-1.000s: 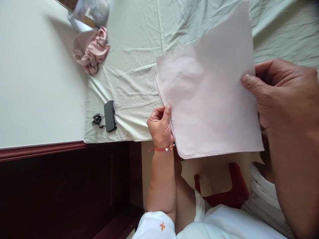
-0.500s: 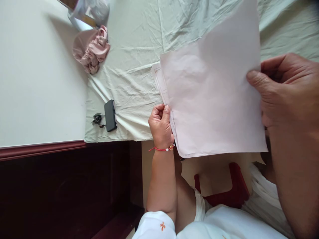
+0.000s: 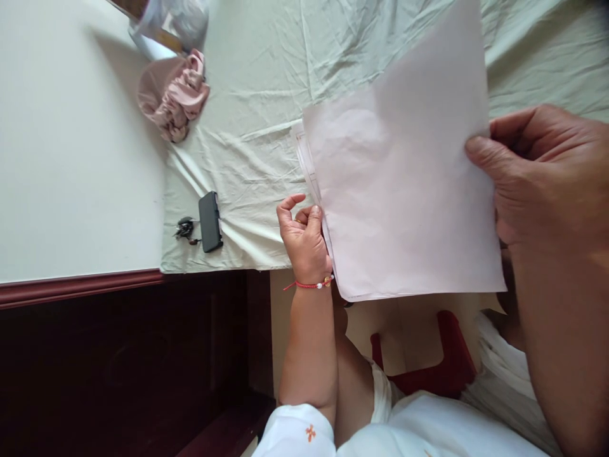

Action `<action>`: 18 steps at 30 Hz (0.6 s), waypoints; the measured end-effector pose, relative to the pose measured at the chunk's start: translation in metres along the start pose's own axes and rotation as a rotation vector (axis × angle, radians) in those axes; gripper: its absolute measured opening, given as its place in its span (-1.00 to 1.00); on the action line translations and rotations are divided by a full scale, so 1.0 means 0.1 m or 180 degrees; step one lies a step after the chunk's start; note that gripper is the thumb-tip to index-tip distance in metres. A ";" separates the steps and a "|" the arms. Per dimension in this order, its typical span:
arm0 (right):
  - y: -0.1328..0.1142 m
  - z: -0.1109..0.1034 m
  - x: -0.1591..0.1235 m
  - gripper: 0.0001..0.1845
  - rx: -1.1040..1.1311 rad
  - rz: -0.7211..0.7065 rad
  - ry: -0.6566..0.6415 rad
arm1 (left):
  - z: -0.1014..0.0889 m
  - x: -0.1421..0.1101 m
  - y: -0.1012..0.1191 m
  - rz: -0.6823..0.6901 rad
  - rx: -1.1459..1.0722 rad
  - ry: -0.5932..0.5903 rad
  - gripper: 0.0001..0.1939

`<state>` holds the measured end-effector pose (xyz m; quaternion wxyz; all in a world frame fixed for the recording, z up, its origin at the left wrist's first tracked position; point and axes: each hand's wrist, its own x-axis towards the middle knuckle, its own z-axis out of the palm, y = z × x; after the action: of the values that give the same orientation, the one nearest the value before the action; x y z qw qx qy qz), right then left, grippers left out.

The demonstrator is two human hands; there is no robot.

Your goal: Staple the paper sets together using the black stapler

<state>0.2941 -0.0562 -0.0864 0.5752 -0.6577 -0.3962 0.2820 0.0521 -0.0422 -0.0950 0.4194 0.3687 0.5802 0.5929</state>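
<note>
Both of my hands are at a thin stack of white paper sheets (image 3: pixel 404 190), raised over the front edge of the table. My right hand (image 3: pixel 547 171) pinches the right side, thumb on top and fingers behind. At the left edge, my left hand (image 3: pixel 304 238) has its thumb against the sheets and its index finger lifted and curled; its other fingers are partly hidden. The top sheet's facing side is blank. Behind it, the edges of printed sheets (image 3: pixel 304 152) stick out at the left, slightly fanned.
A pale green cloth (image 3: pixel 257 158) covers part of the white table (image 3: pixel 71 158). On it lie a black phone (image 3: pixel 210 222), keys (image 3: pixel 186 227) and a crumpled pink cloth item (image 3: pixel 178 95). A clear plastic bag (image 3: pixel 178 22) is behind. A red stool (image 3: pixel 442 362) stands below.
My left index finger has lifted off and uncurled from the edge. My right hand and the sheets have shifted slightly left, and the printed edges have spread a little.
</note>
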 end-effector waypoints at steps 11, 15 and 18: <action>0.05 -0.02 0.01 -0.75 0.0197 -0.0033 -0.0282 | 0.00 0.04 -0.06 0.0039 0.0067 -0.0036 -0.88; 0.05 -0.02 0.01 -0.75 0.0213 -0.0018 -0.0280 | 0.00 0.03 -0.05 -0.0098 -0.0037 -0.0125 -0.83; 0.03 -0.03 0.00 -0.74 0.0158 0.0019 -0.0251 | 0.02 0.02 -0.04 -0.0126 -0.0210 -0.0163 -0.81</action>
<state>0.2975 -0.0577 -0.0888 0.5746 -0.6327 -0.4095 0.3191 0.0533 -0.0402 -0.0989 0.4576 0.3583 0.5566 0.5936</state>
